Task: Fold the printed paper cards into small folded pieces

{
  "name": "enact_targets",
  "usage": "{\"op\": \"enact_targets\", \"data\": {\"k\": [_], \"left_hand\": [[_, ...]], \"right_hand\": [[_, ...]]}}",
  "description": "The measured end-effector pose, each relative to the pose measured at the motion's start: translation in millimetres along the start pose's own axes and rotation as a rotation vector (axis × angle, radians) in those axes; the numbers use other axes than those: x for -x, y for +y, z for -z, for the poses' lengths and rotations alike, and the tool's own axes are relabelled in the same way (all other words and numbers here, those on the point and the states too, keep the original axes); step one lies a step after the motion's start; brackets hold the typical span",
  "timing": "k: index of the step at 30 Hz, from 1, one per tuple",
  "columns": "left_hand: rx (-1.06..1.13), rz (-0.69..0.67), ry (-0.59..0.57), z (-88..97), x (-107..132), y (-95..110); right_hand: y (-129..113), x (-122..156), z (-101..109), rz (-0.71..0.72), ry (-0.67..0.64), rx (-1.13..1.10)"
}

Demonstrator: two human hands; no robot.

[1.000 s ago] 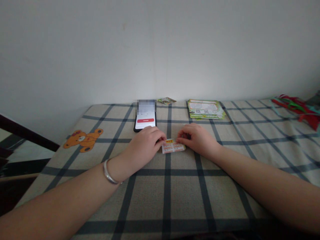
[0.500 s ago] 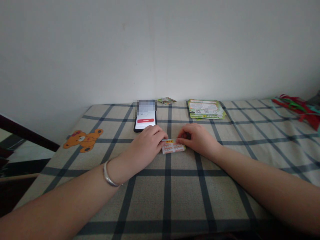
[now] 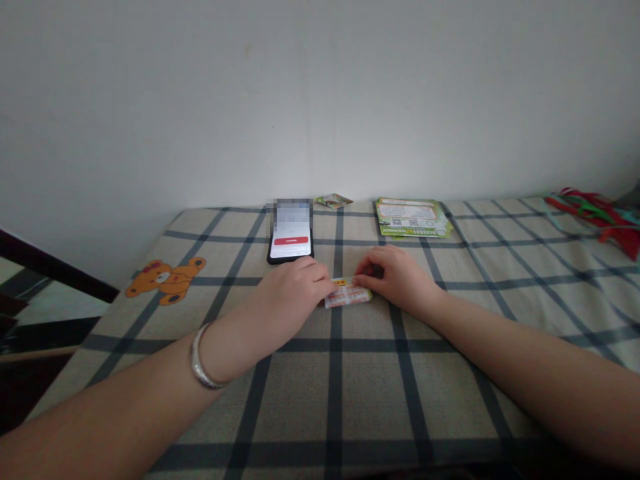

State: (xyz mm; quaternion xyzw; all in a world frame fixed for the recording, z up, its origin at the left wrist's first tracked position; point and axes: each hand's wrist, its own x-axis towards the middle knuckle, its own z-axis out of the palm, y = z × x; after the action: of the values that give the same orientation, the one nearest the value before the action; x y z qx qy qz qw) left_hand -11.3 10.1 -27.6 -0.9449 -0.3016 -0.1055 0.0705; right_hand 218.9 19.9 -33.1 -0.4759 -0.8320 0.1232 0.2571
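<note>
A small flat printed piece (image 3: 349, 297), white with reddish print and a yellow label along its top, lies on the checked tablecloth (image 3: 305, 407); whether it is a sachet or folded paper I cannot tell. My left hand (image 3: 295, 290), below a silver bracelet (image 3: 199, 360), has its fingers closed on the piece's upper left corner and partly covers it. On the other side, my right hand (image 3: 395, 277) pinches the upper right corner between thumb and curled fingers.
A phone (image 3: 291, 250) with a lit screen lies beyond my left hand. Near the wall are a small crumpled wrapper (image 3: 334, 201) and a stack of green-edged printed sheets (image 3: 410, 219). A bear picture (image 3: 167, 280) is at left; red cloth (image 3: 617, 233) lies far right.
My left hand has shifted slightly down and toward me, its fingers now covering more of the piece's upper left corner. My right hand has hardly moved.
</note>
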Motion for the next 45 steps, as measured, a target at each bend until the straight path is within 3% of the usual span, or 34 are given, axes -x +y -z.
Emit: {"op": "enact_targets", "data": {"k": [4,6,9,11,20,29,37,45], "left_hand": [[0.036,0.031,-0.008,0.6,2,0],[0.053,0.044,-0.024,3.3,2,2],[0.048,0.057,-0.043,7.6,2,4],[0.046,0.050,-0.044,9.1,2,4],[0.025,0.024,-0.120,20.2,6,7],[0.107,-0.048,-0.160,36.3,9,14],[0.106,-0.006,-0.219,43.0,14,14],[0.130,-0.057,-0.181,46.5,11,18]], "right_hand": [[-4,3,4,0.034,0.082,-0.067],[-9,7,7,0.156,0.098,-0.072],[-15,12,11,0.446,-0.043,-0.014],[-16,14,11,0.508,-0.109,0.041],[-8,15,7,0.550,-0.169,0.084],[-11,15,9,0.523,-0.150,0.138],[-15,16,10,0.544,-0.148,0.163],[-12,16,8,0.578,-0.134,0.175]]}}
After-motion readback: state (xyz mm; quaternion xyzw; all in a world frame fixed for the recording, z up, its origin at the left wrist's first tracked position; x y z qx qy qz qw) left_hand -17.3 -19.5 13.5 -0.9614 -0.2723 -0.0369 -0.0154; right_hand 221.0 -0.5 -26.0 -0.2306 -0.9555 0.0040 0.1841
